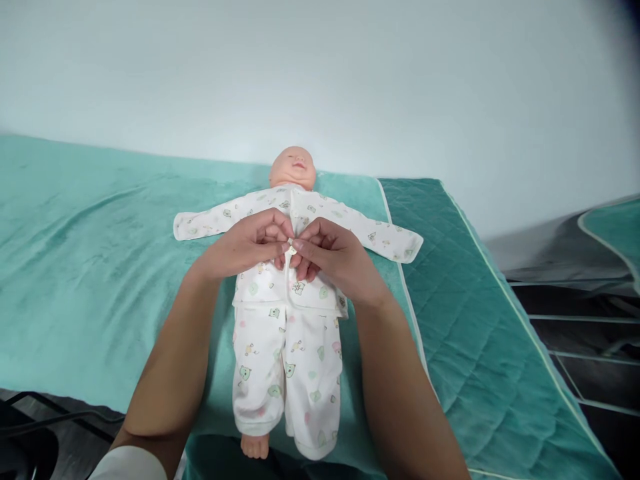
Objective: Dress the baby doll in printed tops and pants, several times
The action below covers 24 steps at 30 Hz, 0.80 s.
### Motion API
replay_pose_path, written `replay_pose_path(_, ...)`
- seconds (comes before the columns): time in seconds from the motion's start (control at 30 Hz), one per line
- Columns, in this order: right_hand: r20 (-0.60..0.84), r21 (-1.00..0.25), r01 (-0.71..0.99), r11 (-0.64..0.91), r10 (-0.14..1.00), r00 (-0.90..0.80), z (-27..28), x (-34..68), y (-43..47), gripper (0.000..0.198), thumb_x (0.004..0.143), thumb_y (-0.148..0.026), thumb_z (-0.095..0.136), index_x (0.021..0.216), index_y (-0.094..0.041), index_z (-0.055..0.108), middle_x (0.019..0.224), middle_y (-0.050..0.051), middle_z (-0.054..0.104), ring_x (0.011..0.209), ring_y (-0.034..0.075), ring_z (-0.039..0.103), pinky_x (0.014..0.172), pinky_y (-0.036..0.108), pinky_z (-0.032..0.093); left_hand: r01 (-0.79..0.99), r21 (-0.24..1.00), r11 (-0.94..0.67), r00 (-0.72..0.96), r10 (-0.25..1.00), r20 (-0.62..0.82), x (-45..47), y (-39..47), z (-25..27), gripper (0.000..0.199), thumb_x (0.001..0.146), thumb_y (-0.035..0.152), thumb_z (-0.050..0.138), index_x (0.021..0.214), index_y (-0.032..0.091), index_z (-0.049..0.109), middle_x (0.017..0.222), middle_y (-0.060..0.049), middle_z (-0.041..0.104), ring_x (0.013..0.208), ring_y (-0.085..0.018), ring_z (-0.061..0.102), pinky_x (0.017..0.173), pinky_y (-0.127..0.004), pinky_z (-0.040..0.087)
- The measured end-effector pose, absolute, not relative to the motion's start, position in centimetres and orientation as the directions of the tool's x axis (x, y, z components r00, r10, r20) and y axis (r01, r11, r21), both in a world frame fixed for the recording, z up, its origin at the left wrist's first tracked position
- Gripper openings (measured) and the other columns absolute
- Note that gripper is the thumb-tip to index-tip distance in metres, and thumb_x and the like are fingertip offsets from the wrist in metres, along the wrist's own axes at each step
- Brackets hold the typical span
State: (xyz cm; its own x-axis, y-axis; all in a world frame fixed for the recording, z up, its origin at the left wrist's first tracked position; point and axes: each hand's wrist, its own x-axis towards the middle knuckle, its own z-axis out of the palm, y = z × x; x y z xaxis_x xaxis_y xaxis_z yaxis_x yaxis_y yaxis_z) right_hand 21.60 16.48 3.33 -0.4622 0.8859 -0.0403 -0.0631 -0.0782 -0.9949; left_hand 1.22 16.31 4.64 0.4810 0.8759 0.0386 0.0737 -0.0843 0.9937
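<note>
A baby doll (293, 167) lies on its back, wearing a white printed jacket (250, 290) and matching trousers (260, 347). Both jacket sleeves stretch out to the sides, and no doll hands show at the cuffs. My left hand (250, 243) pinches the jacket's front edge at the middle of the chest. Opposite it, my right hand (333, 253) pinches the same front opening, the thumbs almost meeting over a small pale button (291, 247). One bare doll foot (255, 446) sticks out of a trouser leg; the other foot is hidden.
Under the doll lies a smooth teal blanket (100, 267) with a white edge, over a darker quilted cover (470, 333) on the right. A white wall (320, 80) stands behind. Metal rails (590, 357) and another teal-covered surface (617, 230) are at far right.
</note>
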Motion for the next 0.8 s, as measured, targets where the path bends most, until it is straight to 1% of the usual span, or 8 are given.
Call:
replay_pose_path(0.2,-0.017,-0.997,-0.053,-0.047,0.883,-0.469,3.0,21.7,16.7,0.035,0.081,-0.049,0.081,0.087,-0.02,0.062,0.064,-0.002,0.068,0.054,0.013,0.066,0.048,0.021,0.05,0.167,0.986,-0.018,0.514,0.855,-0.071,0.7,16.2,5.1,0.007,0.088,0.017,0.062,0.095,0.02,0.059,0.071,0.001,0.069,0.059,-0.011,0.068,0.044,-0.017,0.036)
replay_pose_path(0.27,-0.021,-0.997,-0.055,-0.052,0.886,-0.463,3.0,21.8,16.7,0.033,0.082,-0.047,0.081,0.088,-0.02,0.063,0.06,-0.002,0.066,0.052,0.012,0.065,0.048,0.021,0.05,0.208,0.978,0.009,0.531,0.839,-0.121,0.6,16.1,5.3,0.007,0.087,0.018,0.062,0.093,0.019,0.061,0.07,0.001,0.069,0.057,-0.011,0.068,0.045,-0.017,0.04)
replay_pose_path(0.37,-0.014,-0.993,-0.097,-0.066,0.889,-0.457,3.2,22.0,16.8,0.032,0.082,-0.044,0.082,0.088,-0.02,0.063,0.061,-0.002,0.066,0.054,0.012,0.065,0.049,0.021,0.05,0.249,0.969,0.007,0.578,0.801,-0.155,0.2,16.0,5.6,0.009,0.087,0.022,0.065,0.094,0.019,0.069,0.072,0.0,0.07,0.057,-0.011,0.067,0.056,-0.022,0.054)
replay_pose_path(0.47,0.016,-0.978,-0.195,-0.079,0.896,-0.444,3.3,22.3,17.1,0.032,0.08,-0.043,0.083,0.084,-0.019,0.062,0.065,-0.002,0.065,0.052,0.008,0.058,0.045,0.018,0.044,0.268,0.963,-0.007,0.565,0.811,-0.151,0.0,16.0,5.6,0.019,0.091,0.032,0.065,0.102,0.019,0.074,0.071,-0.001,0.07,0.055,-0.012,0.066,0.053,-0.022,0.052)
replay_pose_path(0.53,0.032,-0.95,-0.295,-0.099,0.912,-0.409,3.3,22.5,17.4,0.035,0.078,-0.044,0.085,0.082,-0.02,0.059,0.067,-0.004,0.062,0.045,0.004,0.045,0.037,0.016,0.032,0.256,0.967,-0.013,0.51,0.851,-0.123,0.1,16.0,5.4,0.025,0.092,0.037,0.065,0.108,0.02,0.074,0.072,-0.002,0.069,0.053,-0.011,0.065,0.045,-0.02,0.045)
replay_pose_path(0.63,0.031,-0.901,-0.414,-0.131,0.932,-0.361,3.2,22.6,17.9,0.043,0.073,-0.047,0.088,0.079,-0.021,0.054,0.065,-0.008,0.054,0.039,0.0,0.024,0.031,0.016,0.015,0.168,0.984,-0.064,0.34,0.94,0.003,0.4,16.4,4.7,0.026,0.09,0.039,0.067,0.106,0.019,0.073,0.072,-0.002,0.068,0.051,-0.01,0.062,0.04,-0.02,0.037)
replay_pose_path(0.7,0.014,-0.881,-0.447,-0.154,0.936,-0.351,3.2,22.6,18.1,0.047,0.07,-0.049,0.089,0.077,-0.022,0.051,0.063,-0.01,0.051,0.039,0.001,0.017,0.029,0.017,0.01,0.117,0.985,-0.129,0.163,0.981,0.109,0.6,17.0,4.0,0.022,0.09,0.037,0.066,0.101,0.019,0.072,0.07,-0.001,0.065,0.052,-0.01,0.06,0.042,-0.02,0.037)
replay_pose_path(0.8,0.018,-0.864,-0.478,-0.16,0.938,-0.345,3.1,22.6,18.3,0.052,0.068,-0.053,0.09,0.073,-0.023,0.048,0.057,-0.012,0.045,0.037,0.001,0.014,0.028,0.018,0.01,0.162,0.965,-0.205,-0.085,0.972,0.22,0.7,18.1,2.7,0.016,0.09,0.035,0.062,0.094,0.021,0.069,0.067,0.002,0.061,0.053,-0.009,0.053,0.049,-0.022,0.04)
